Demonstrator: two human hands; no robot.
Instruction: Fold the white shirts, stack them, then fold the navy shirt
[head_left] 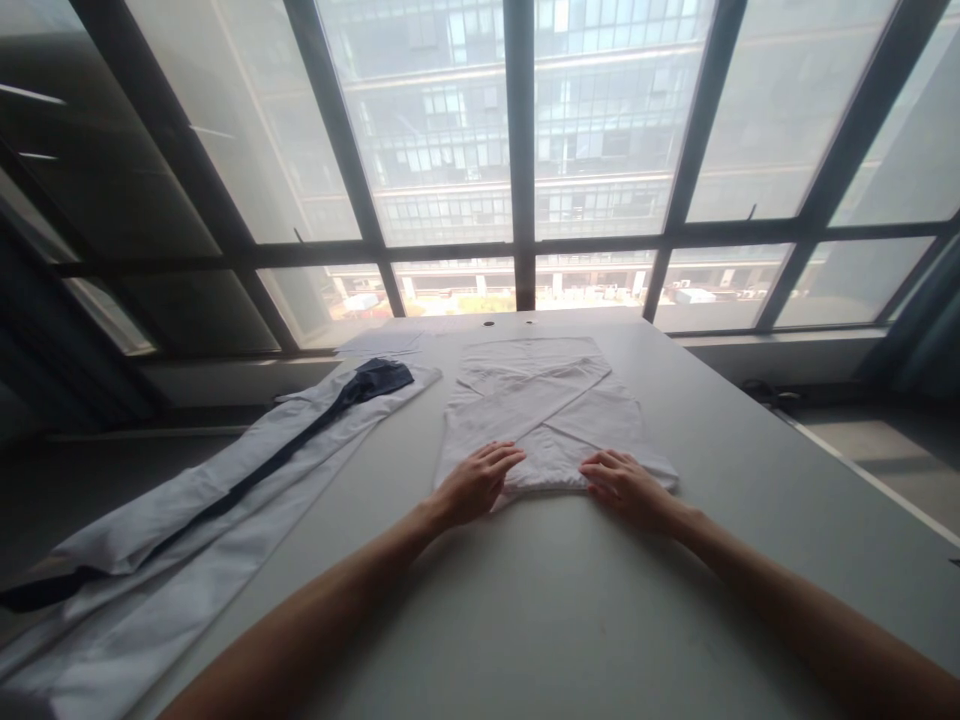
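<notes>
A white shirt (555, 405) lies flat before me, its sleeves crossed one over the other on top and its sides turned in. At the left of its near edge is my left hand (476, 482), fingers over the cloth and thumb low by the edge, closed on the fabric. My right hand (626, 487) has its fingers bent round the same edge farther right. Between the two hands the near edge looks slightly bunched. What lies under my fingers is partly hidden.
White garments (247, 500) with a dark navy strip hang over the table's left side. Sheets of paper (379, 342) lie at the far left of the white table (720, 480). Large windows (450, 120) rise behind it, with dark curtains (911, 310) at the sides.
</notes>
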